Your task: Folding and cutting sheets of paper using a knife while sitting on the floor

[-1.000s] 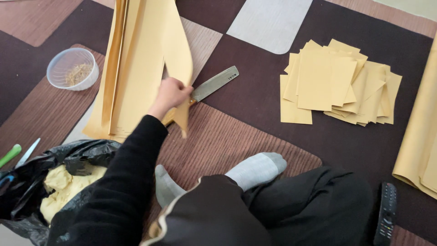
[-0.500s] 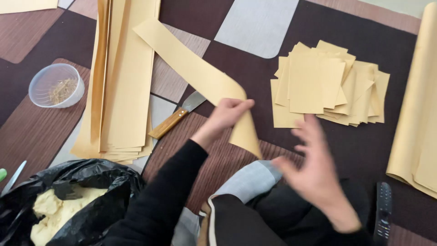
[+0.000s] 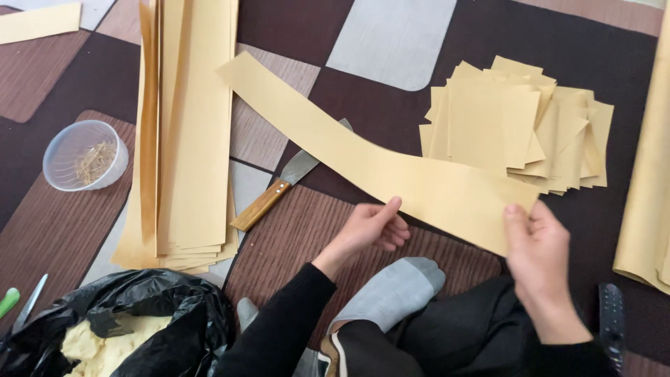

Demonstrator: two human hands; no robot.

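Fingers of my left hand (image 3: 373,227) pinched the near edge of the long yellow strip (image 3: 363,157), which lay slantwise on the floor over the knife (image 3: 283,185). My right hand (image 3: 541,244) pinched its near end, just below the stack of yellow squares (image 3: 513,122).

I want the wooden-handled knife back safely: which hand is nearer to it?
Left. The left hand holds the yellow paper strip just right of the wooden-handled knife; the right hand grips the strip's far end.
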